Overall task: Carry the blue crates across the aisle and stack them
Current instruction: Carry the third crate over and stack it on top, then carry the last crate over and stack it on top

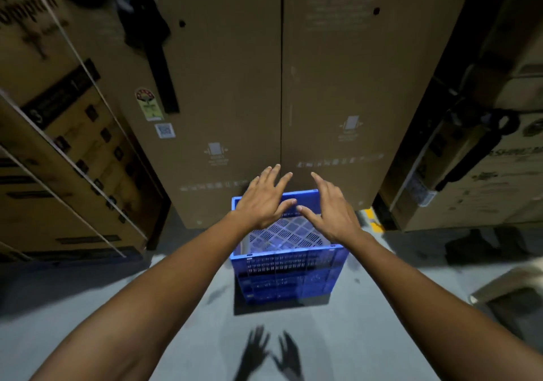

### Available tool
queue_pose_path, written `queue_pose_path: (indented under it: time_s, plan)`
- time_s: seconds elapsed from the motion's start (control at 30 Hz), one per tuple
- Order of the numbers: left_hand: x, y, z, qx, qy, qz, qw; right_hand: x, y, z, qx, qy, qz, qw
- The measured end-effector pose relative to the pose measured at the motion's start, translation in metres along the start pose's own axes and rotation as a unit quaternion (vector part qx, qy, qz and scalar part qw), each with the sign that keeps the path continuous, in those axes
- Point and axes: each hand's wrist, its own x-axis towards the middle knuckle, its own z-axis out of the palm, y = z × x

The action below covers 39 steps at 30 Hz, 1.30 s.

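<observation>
Fingers: spread and empty on both hands, gripping nothing; the left hand's fingers [274, 180] and the right hand's fingers [318, 182] fan out above the far rim of the blue crate [289, 269]
Left hand [263, 201]: hovers over the crate's far left corner, palm down, likely poised to take or leave the rim
Right hand [330, 213]: over the crate's open top, thumb near the left thumb
Blue crate: upright on the grey floor [182, 307], its far side close to the tall cardboard cartons [282, 86], probably so the stack keeps the aisle free
Beyond the crate: more cartons left and right; no second crate visible
Task stage: judged a base crate, stacking not yet done
</observation>
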Motion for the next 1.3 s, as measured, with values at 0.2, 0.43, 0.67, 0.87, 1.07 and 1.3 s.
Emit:
queue_pose_path:
  time_s: [0.2,0.43,0.67,0.87,1.07,1.3]
  plan:
    - [0.0,0.081,-0.025,0.029,0.038,-0.05,0.998,-0.016,0.033,-0.073,0.04,0.035,-0.054,0.997]
    - [-0.053,0.166,-0.066,0.044,0.069,-0.132,0.988,-0.059,0.04,-0.13,0.139,0.05,-0.121,0.982]
    - [-0.198,0.214,-0.136,0.137,0.141,-0.23,0.953,-0.125,-0.04,-0.132,0.271,0.02,-0.174,0.946]
    - [-0.381,0.301,-0.155,0.191,0.158,-0.357,0.901,-0.261,-0.138,-0.126,0.356,-0.071,-0.263,0.894]
    - [-0.585,0.469,-0.155,0.215,0.149,-0.505,0.823,-0.47,-0.212,-0.164,0.41,-0.158,-0.371,0.818]
    - [-0.743,0.649,-0.182,0.256,0.155,-0.625,0.721,-0.665,-0.277,-0.241,0.472,-0.234,-0.465,0.712]
